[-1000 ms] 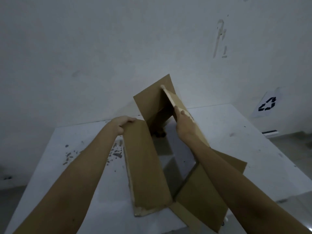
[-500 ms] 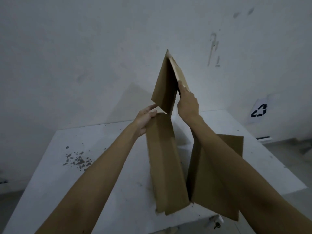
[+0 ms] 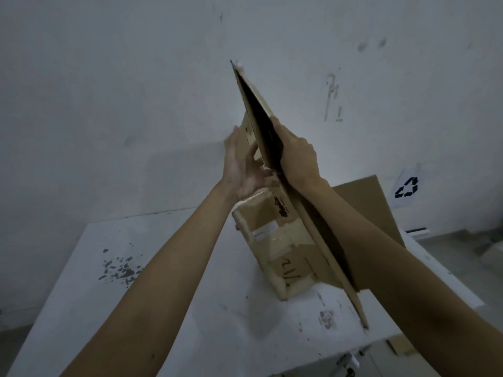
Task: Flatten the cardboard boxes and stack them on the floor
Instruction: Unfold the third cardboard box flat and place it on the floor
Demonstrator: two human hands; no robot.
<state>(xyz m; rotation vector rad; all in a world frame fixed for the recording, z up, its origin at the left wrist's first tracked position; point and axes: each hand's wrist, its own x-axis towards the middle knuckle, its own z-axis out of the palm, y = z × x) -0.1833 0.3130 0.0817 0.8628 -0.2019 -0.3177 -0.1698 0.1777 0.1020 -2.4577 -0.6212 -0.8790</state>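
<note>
A brown cardboard box (image 3: 283, 240), almost folded flat, stands on edge on the white table (image 3: 190, 308), tilted up toward the wall. Its upper flaps rise to a point near the wall. My left hand (image 3: 242, 164) presses flat against the box's left face with fingers spread. My right hand (image 3: 296, 156) grips the upper right panel at its edge. A label and handwriting show on the lower left face. The right flap sticks out behind my right forearm.
The table has a patch of dark specks (image 3: 119, 268) at its left. A white wall stands close behind it. A recycling sign (image 3: 407, 187) hangs low on the wall at the right. Grey floor (image 3: 462, 246) lies beyond the table's right edge.
The box has been raised from lying open on the table and squeezed nearly flat. Both hands moved up and together, and the left hand now presses on the left face.
</note>
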